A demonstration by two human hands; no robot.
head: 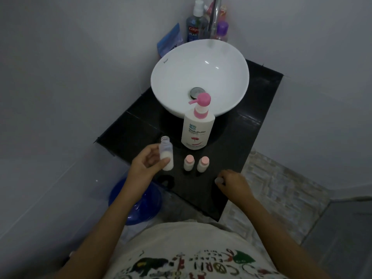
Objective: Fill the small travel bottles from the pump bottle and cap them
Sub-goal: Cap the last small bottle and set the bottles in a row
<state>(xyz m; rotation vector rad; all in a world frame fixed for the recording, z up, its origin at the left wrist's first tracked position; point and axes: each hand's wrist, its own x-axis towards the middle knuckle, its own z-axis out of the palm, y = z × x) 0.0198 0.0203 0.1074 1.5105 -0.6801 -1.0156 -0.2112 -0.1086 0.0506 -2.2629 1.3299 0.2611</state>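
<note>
My left hand (148, 164) holds an uncapped clear travel bottle (166, 153) upright, white liquid filling its lower half. Two small white bottles with pink caps (188, 163) (202, 164) stand side by side on the black counter (231, 141), right of the held bottle. Behind them stands the white pump bottle (198, 127) with its pink pump head pointing left. My right hand (231, 183) rests on the counter near the front right, fingers curled round a small clear cap (219, 180) that is mostly hidden.
A white basin (173, 77) sits behind the pump bottle, with a chrome tap (214, 19) and several toiletry bottles at the back. A blue bucket (134, 200) stands on the floor to the left. The counter's front edge lies just below my hands.
</note>
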